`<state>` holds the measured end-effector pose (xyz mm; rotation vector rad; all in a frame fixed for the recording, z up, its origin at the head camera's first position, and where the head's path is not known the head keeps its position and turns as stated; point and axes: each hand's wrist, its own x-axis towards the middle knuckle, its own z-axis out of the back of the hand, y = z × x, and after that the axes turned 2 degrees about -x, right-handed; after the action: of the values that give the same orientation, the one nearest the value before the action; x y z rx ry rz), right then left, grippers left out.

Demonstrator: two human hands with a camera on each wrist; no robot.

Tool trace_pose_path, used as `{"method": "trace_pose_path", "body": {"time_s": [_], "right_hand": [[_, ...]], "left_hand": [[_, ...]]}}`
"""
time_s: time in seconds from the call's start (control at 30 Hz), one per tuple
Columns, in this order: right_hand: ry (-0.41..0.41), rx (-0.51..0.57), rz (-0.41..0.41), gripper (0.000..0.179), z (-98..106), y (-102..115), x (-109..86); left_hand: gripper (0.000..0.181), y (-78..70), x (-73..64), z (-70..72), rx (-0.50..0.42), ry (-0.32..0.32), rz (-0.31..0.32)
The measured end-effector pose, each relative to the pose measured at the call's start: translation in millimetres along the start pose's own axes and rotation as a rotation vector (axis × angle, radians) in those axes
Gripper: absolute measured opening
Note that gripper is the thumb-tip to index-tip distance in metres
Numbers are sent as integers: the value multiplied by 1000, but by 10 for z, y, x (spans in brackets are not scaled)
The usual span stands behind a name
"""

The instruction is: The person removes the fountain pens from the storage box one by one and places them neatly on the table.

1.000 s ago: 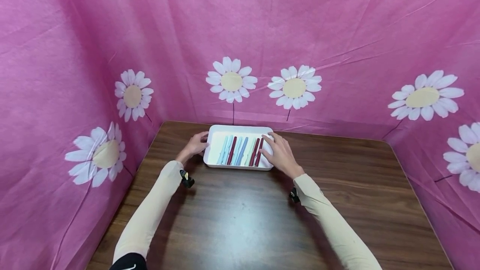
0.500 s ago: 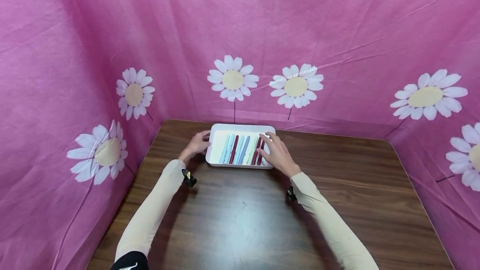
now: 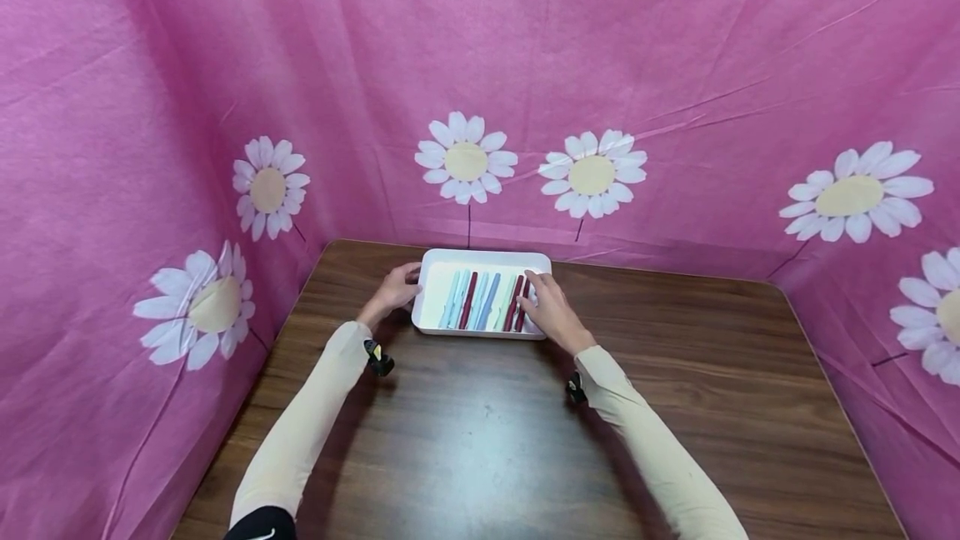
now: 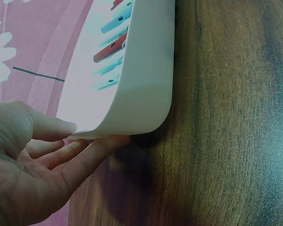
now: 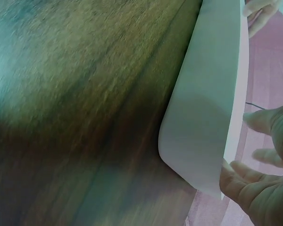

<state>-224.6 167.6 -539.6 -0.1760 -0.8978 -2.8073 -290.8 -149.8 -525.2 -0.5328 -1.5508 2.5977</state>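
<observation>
A white shallow tray (image 3: 480,257) lies near the table's far edge, with a row of slim pen-like sticks side by side in it. They are light blue, dark red, blue and pale green. My left hand (image 3: 393,288) grips the tray's left end; in the left wrist view its thumb lies on the rim, other fingers against the outside below. Over the tray's right end is my right hand (image 3: 553,309), thumb and index finger apart beside the rightmost dark red stick (image 3: 522,307). In the right wrist view, the wall (image 5: 203,103) partly hides those fingertips; any contact with the stick is unclear.
The brown wooden table (image 3: 480,423) stretches out in front of the tray and to its right. Pink cloth (image 3: 675,65) printed with white daisies hangs behind the table and along both sides.
My right hand has shifted slightly left and nearer to me over the tray's right end. My left hand stays at the left end. The tray and sticks look the same.
</observation>
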Motion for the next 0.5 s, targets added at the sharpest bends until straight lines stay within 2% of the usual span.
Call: {"method": "trace_pose_path", "body": {"time_s": [0.23, 0.5], "right_hand": [[4, -11, -64, 47, -53, 10, 23], [15, 13, -134, 48, -113, 25, 59]], "left_hand": [[60, 0, 1, -6, -6, -1, -5], [60, 6, -8, -5, -10, -5, -2]]}}
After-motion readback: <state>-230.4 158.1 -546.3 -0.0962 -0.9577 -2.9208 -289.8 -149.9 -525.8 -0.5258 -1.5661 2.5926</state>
